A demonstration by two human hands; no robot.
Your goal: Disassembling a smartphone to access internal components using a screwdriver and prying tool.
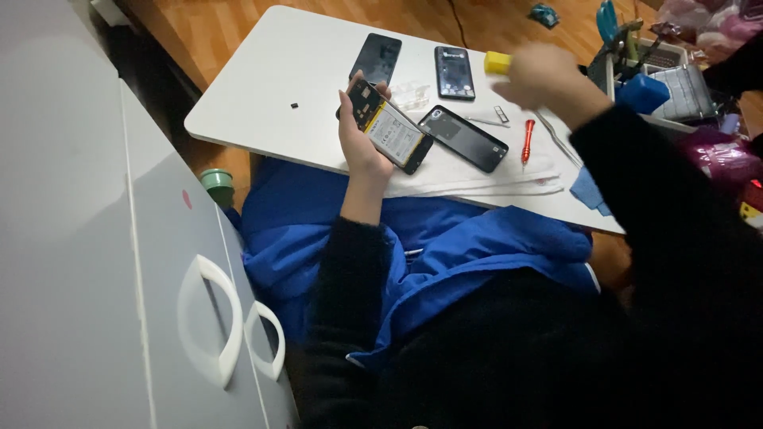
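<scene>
White tabletop (262, 87) carries spare phones. Left hand (359, 143), fingers wrapped around an opened black phone with exposed battery (389, 127), holds it above that table; right hand (544, 75) clamps a yellow-handled tool (497, 62), probably mid-disassembly, needing careful aim.

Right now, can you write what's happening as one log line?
left hand: holds opened phone, battery showing | right hand: blurred, grips yellow-handled tool | white table: red screwdriver, three other phones
</scene>
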